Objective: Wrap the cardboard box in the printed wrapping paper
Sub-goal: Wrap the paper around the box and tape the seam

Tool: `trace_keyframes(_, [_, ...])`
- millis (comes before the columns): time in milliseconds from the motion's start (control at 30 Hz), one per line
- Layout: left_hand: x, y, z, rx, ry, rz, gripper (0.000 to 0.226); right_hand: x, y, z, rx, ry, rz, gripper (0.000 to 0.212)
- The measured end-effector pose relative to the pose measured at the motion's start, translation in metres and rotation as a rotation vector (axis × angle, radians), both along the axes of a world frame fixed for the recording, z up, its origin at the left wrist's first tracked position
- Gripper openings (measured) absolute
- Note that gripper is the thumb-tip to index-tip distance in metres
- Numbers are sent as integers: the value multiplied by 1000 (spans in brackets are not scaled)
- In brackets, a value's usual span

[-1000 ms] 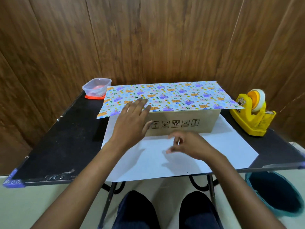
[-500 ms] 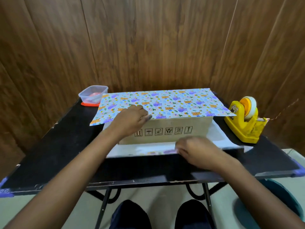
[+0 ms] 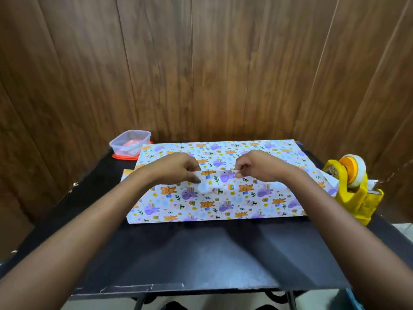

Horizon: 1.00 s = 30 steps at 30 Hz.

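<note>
The printed wrapping paper (image 3: 219, 198), white with bears and purple animals, now covers the cardboard box on top and on its near side, so the box itself is hidden. A small brown corner shows at the left (image 3: 127, 171). My left hand (image 3: 178, 167) pinches the paper's near flap edge at the box's top front. My right hand (image 3: 257, 167) pinches the same edge a little to the right. The flap's edge overlaps the sheet lying on the box top.
A yellow tape dispenser (image 3: 350, 189) stands at the right, touching the paper's end. A clear plastic container (image 3: 130, 143) on an orange lid sits at the back left. The black table (image 3: 201, 253) runs to its near edge; wooden panels close the back.
The near half of the paper was lifted from the table and pulled up over the box's front. Both hands moved up to the top front edge and now pinch the flap.
</note>
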State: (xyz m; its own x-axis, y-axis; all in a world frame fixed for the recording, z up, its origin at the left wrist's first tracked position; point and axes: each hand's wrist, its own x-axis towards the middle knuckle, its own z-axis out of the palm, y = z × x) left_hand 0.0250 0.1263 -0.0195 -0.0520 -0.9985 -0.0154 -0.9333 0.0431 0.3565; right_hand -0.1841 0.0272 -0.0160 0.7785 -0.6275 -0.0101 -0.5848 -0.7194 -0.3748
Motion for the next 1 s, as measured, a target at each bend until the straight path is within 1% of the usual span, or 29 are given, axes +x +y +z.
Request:
trace_keyframes(67, [1, -4, 1, 21, 47, 10, 18, -10, -5, 1, 68, -27, -16, 15])
trace_keyframes(100, [2, -5, 3, 35, 70, 12, 17, -19, -8, 3, 88, -3, -30, 17])
trace_keyframes(233, [10, -8, 7, 112, 141, 20, 22, -54, -30, 14, 102, 210, -111, 32])
trace_keyframes(333, [16, -9, 8, 151, 179, 44, 28, -67, -45, 16, 176, 250, -170, 26])
trace_keyframes(467, [19, -13, 9, 164, 194, 55, 24, -87, -58, 24, 225, 333, -267, 16])
trace_keyframes(533, [16, -15, 9, 185, 207, 57, 24, -100, -64, 30, 195, 386, -329, 10])
trace_keyframes(600, [17, -15, 8, 202, 235, 64, 25, -109, -72, 30, 144, 432, -369, 11])
trace_keyframes(700, [18, -16, 7, 203, 256, 69, 24, -118, -84, 26, 135, 406, -433, 15])
trace_keyframes(767, [17, -16, 7, 204, 262, 74, 23, -122, -87, 25, 123, 379, -466, 12])
trace_keyframes(900, [17, -18, 8, 217, 257, 67, 24, -137, -94, 25, 101, 258, -530, 15])
trace_keyframes(1000, [17, -19, 8, 229, 246, 71, 25, -146, -98, 20, 120, 181, -551, 27])
